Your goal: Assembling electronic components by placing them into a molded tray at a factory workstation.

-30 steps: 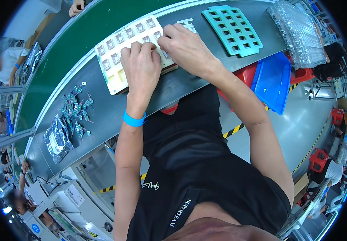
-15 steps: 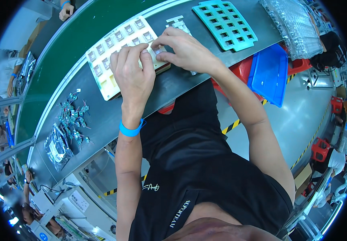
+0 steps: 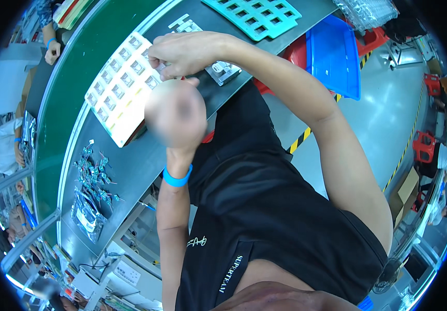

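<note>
A white tray (image 3: 125, 109) with rows of small square parts lies tilted on the dark bench in front of me. My right hand (image 3: 187, 52) is over the tray's right end, fingers curled down and closed around something small that I cannot make out. My left hand (image 3: 177, 111), with a blue wristband, is at the tray's near right edge. It is smeared, so its fingers cannot be read. Under and beside my right wrist are a pale slotted piece (image 3: 186, 23) and a metal block-shaped fixture (image 3: 223, 71).
A teal tray (image 3: 257, 18) with square openings lies at the far right of the bench. Small wired circuit boards (image 3: 94, 173) are heaped at the left, beside a clear plastic bag (image 3: 86, 217). A blue bin (image 3: 332, 59) and bubble wrap (image 3: 366, 13) are on the right.
My view has shifted, so the bench things sit differently in the picture. My right hand stays at the tray's right end, with its fingers more curled. My left hand has turned and drawn nearer me.
</note>
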Demonstrator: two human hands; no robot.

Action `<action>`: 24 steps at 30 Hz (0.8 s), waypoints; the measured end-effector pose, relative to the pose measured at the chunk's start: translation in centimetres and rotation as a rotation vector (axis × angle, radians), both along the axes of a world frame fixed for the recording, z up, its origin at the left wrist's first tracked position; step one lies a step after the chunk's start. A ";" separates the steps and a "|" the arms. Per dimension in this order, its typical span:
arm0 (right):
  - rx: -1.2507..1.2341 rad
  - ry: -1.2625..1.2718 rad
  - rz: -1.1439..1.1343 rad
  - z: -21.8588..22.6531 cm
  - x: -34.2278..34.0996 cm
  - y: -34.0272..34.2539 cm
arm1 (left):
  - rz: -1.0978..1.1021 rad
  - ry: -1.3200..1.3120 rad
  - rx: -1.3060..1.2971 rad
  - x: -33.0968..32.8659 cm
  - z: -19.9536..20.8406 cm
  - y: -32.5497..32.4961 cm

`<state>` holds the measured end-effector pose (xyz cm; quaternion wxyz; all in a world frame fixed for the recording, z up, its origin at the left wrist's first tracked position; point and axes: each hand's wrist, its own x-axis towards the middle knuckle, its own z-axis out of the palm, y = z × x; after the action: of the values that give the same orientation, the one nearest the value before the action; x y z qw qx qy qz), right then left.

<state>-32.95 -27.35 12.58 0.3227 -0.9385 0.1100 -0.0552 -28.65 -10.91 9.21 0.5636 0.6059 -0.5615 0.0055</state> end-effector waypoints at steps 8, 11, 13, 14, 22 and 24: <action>-0.067 0.010 0.044 -0.1 0.1 0.2 | 0.009 0.127 0.392 -2.0 -1.3 -1.4; -0.066 -0.251 -0.030 -1.6 -2.4 -1.5 | 0.018 -0.046 0.356 -2.0 -2.2 -3.2; -0.069 -0.252 -0.253 -0.9 -6.0 -2.1 | 0.045 -0.028 0.386 -2.8 -1.4 -4.1; -0.069 -0.244 -0.355 -1.3 -7.6 -2.7 | 0.043 -0.038 0.445 -2.8 -1.5 -4.7; 0.381 -0.100 -0.494 -5.6 -9.6 -2.6 | 0.096 -0.151 0.513 -2.1 -1.8 -6.7; 0.445 -0.067 -0.489 -5.0 -9.6 -2.7 | 0.097 -0.134 0.502 -2.1 -2.0 -6.6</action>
<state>-42.58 -30.03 7.54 0.5006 -0.7884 0.3306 -0.1366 -30.77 -17.54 7.19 0.3562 0.7514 -0.5514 -0.0669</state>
